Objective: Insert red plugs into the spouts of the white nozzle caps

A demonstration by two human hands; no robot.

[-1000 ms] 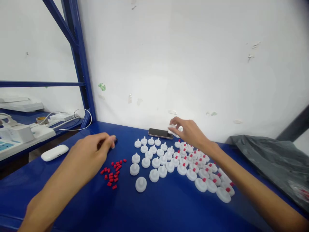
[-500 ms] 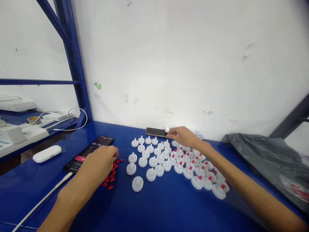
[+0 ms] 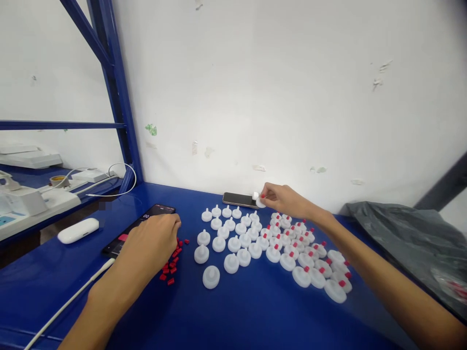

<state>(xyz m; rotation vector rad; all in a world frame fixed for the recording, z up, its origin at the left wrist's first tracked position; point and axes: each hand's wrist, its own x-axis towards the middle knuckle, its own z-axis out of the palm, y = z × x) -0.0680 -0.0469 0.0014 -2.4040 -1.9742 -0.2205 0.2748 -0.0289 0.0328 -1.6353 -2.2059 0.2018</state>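
My right hand [image 3: 279, 198] pinches a white spouted cap with a red tip [image 3: 260, 201] at the back of the table, lifted in front of a dark phone. My left hand [image 3: 160, 236] is curled closed beside a loose pile of small red tip covers [image 3: 171, 265]; its fingertips are hidden, so what they hold cannot be made out. Between the hands stand several plain white spouted caps [image 3: 231, 263], spouts up. To their right, under my right forearm, is a cluster of white caps with red tips [image 3: 301, 277].
A phone showing a timer [image 3: 118, 243] lies partly under my left hand, with a white cable [image 3: 73, 304] in front. A second phone [image 3: 239, 199] rests by the wall. A white case [image 3: 78, 231] sits at left, a grey plastic bag [image 3: 397, 238] at right.
My right hand has lifted the red-tipped white cap from the back of the cluster. My left hand stays curled by the red pieces. The view has shifted slightly.
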